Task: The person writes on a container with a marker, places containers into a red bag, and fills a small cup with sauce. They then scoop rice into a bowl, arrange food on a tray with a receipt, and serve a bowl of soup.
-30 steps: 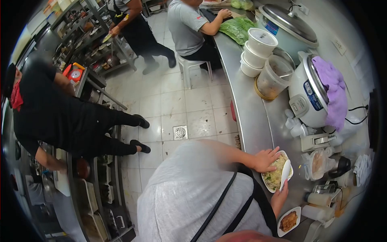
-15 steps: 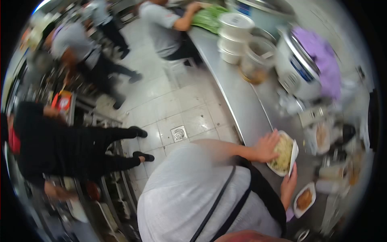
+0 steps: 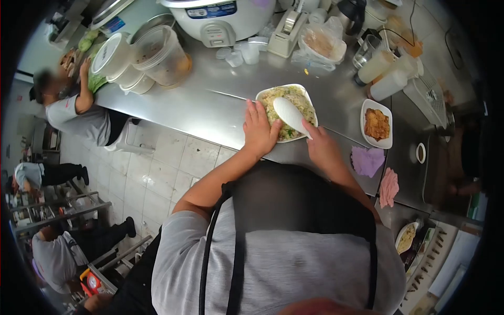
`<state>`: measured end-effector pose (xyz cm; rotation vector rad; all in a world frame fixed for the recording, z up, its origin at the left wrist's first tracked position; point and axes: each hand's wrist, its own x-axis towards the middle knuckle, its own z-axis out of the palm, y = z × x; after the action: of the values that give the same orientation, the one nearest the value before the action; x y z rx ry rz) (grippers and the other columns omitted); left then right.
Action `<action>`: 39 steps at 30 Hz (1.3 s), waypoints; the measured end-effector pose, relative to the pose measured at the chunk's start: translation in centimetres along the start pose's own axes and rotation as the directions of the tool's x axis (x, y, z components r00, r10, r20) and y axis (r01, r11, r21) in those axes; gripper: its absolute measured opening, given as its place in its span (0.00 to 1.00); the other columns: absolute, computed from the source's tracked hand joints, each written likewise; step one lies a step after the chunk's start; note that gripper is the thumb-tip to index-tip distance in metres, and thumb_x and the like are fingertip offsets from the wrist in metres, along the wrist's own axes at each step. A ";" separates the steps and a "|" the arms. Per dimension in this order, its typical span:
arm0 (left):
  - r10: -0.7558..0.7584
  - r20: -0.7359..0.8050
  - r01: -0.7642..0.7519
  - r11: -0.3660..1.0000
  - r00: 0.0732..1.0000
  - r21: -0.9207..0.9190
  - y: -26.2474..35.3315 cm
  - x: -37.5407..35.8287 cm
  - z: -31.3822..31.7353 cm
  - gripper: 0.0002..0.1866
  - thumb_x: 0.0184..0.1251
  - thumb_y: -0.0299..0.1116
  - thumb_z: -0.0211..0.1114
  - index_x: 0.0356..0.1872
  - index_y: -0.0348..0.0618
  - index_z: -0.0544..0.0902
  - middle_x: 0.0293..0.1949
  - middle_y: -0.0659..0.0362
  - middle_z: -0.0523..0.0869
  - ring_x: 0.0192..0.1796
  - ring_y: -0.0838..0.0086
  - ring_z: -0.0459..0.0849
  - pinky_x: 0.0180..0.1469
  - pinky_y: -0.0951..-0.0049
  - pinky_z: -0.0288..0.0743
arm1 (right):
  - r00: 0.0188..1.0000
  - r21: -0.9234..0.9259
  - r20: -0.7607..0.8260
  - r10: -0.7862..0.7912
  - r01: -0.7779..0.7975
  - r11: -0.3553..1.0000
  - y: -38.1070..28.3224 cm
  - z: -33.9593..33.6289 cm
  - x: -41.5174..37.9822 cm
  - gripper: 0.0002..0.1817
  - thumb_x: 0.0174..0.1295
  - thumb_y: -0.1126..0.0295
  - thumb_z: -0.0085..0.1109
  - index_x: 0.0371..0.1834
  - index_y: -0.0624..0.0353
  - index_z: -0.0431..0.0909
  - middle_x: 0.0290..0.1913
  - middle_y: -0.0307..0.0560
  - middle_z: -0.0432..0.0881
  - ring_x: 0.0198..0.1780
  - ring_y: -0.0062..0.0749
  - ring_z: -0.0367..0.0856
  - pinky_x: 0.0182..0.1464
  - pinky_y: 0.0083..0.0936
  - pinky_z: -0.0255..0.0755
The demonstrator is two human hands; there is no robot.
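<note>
On the steel counter stands a white dish of rice (image 3: 272,100) mixed with green bits. My left hand (image 3: 258,127) rests against the dish's left side, its fingers apart. A white rice paddle (image 3: 289,113) lies over the rice, its handle gripped in my right hand (image 3: 323,147) at the dish's lower right edge. To the right sits a second white dish with browned, fried-looking food (image 3: 377,125). A purple cloth (image 3: 367,160) and a pink cloth (image 3: 389,187) lie beyond my right hand.
A rice cooker (image 3: 218,23), a clear tub (image 3: 160,55) and stacked white containers (image 3: 113,58) line the back. Squeeze bottles (image 3: 388,84) and a tape dispenser (image 3: 287,34) stand at the back right. A seated person (image 3: 79,118) works at the far left; others stand beyond.
The view has swung round to the counter. The rice paddle now shows in my right hand, over the rice; before, that hand was at the dish's edge.
</note>
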<state>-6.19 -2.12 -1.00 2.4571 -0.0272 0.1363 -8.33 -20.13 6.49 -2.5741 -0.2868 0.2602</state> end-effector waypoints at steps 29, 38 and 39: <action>0.252 -0.118 -0.255 0.967 0.960 -0.012 0.8 -0.3 -0.7 0.65 0.22 0.63 0.66 0.59 0.27 0.45 0.60 0.33 0.43 0.64 0.43 0.42 0.61 0.51 0.42 | 0.986 -0.432 0.129 -0.110 0.156 0.889 -1.9 -2.7 5.7 0.25 0.51 0.77 0.44 0.55 0.46 0.63 0.40 0.54 0.70 0.41 0.47 0.72 0.41 0.36 0.67; 0.218 -0.133 -0.224 0.974 0.967 -0.034 0.9 -0.4 -0.3 0.66 0.20 0.61 0.68 0.59 0.25 0.44 0.60 0.33 0.43 0.64 0.44 0.40 0.63 0.54 0.39 | 0.989 -0.454 0.089 -0.121 0.148 0.879 -2.2 -2.8 4.4 0.25 0.51 0.76 0.44 0.55 0.45 0.64 0.37 0.52 0.71 0.39 0.45 0.73 0.39 0.37 0.67; 0.218 -0.141 -0.226 0.973 0.966 -0.042 1.0 -0.5 -0.3 0.66 0.20 0.61 0.68 0.58 0.25 0.44 0.60 0.33 0.43 0.64 0.44 0.40 0.63 0.54 0.39 | 0.989 -0.467 0.079 -0.124 0.147 0.872 -2.8 -2.9 4.4 0.25 0.50 0.76 0.44 0.55 0.45 0.64 0.37 0.52 0.71 0.39 0.45 0.73 0.39 0.36 0.67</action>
<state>-6.78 -2.68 -0.21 2.3754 -0.2444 0.3948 -3.84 -18.08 9.86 -3.0126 -0.6141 0.2181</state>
